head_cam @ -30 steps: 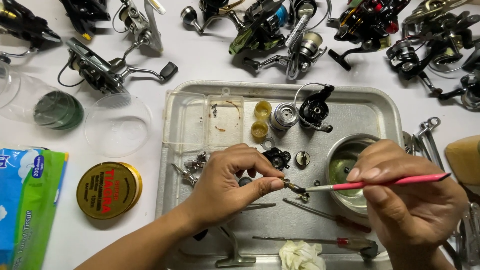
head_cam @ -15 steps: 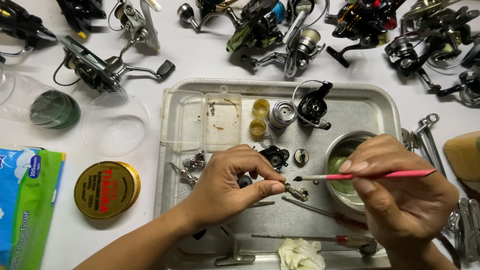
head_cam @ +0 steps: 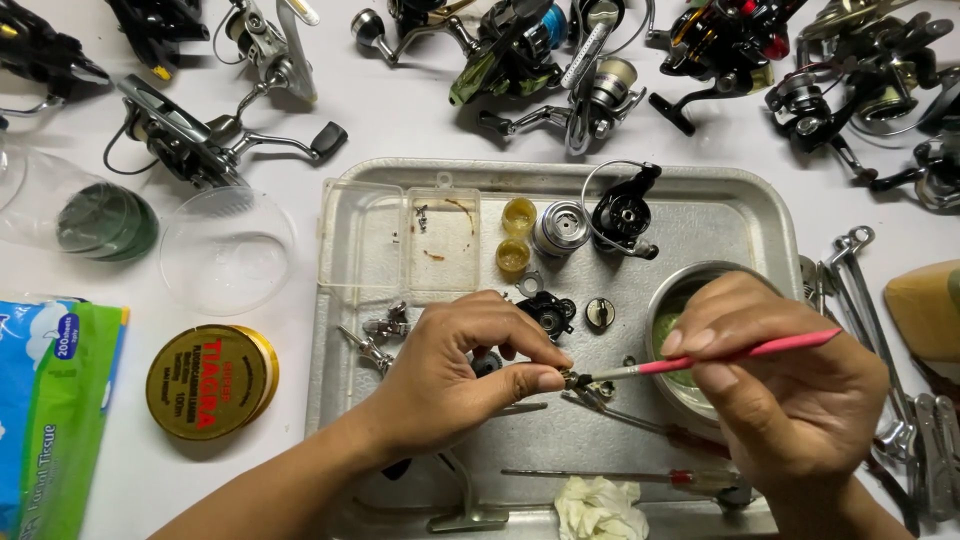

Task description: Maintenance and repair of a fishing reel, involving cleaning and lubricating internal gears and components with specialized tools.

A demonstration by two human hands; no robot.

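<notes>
We see a white table (head_cam: 400,130) spread with fishing reels (head_cam: 560,60) along its far edge, and in the middle of it a dented metal tray (head_cam: 760,215) that carries most of the loose pieces. To the left of the tray lie a green tissue pack (head_cam: 60,420), a clear plastic cup (head_cam: 225,250) on its side and a round gold line spool (head_cam: 210,380). Inside the tray we find a clear parts box (head_cam: 400,240) at the back left, a black reel body (head_cam: 622,212) at the back, and a small steel bowl (head_cam: 690,290) on the right, partly covered by the right hand (head_cam: 790,390). Our left hand (head_cam: 455,370) reaches in over the middle of the tray, thumb and forefinger pressed together on a small metal part (head_cam: 577,379), held just above the tray floor. The right hand's fingers are closed on a thin red-handled brush (head_cam: 720,358), gripped near the middle of the shaft like a pen, and its tip meets the small part. At the tray's near edge lie a crumpled white cloth (head_cam: 600,508) and a slim screwdriver (head_cam: 610,477); two tiny yellow caps (head_cam: 517,235) sit beside the parts box.
</notes>
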